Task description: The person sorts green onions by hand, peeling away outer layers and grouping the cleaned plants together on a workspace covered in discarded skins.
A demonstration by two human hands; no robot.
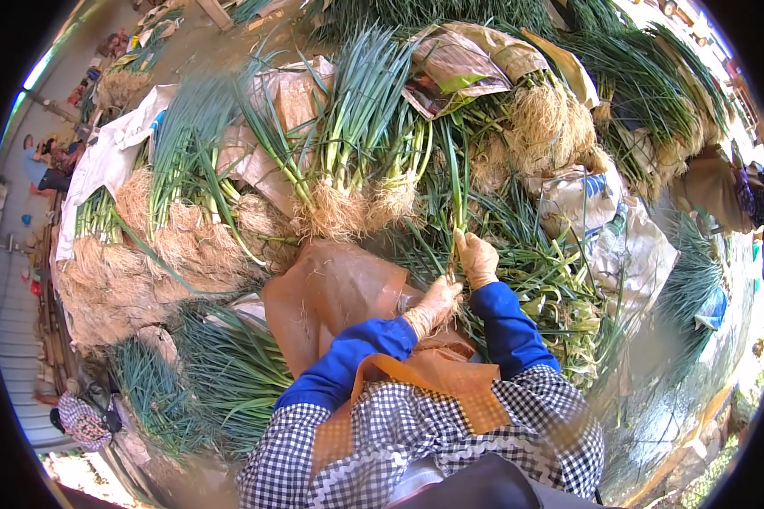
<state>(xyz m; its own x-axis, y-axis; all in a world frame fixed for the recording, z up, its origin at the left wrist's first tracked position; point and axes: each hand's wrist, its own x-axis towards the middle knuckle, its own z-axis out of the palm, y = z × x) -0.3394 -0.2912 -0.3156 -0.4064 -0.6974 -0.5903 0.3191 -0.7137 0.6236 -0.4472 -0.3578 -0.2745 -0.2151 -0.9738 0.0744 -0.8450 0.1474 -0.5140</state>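
Observation:
My right hand (477, 258), in what looks like a pale glove, is closed around the lower stalk of a green onion (457, 182), whose leaves point away from me. Just below and to the left, my left hand (437, 301) is closed at the brownish lower end of that onion; its fingertips partly hide what they pinch. Under my forearms spreads a brown plastic apron (335, 284). Beyond it lie bunches of green onions (356, 119) with tan, stringy roots (331, 210) toward me. Loose leaves and peelings (560, 293) are heaped beside my right hand.
More rooted green onions (178, 242) line the left. Trimmed-looking green leaves (238, 369) lie at the near left. White sacks (624, 254) sit on the right, with further bunches (645, 81) at the far right. Other people (42, 165) are at the left edge.

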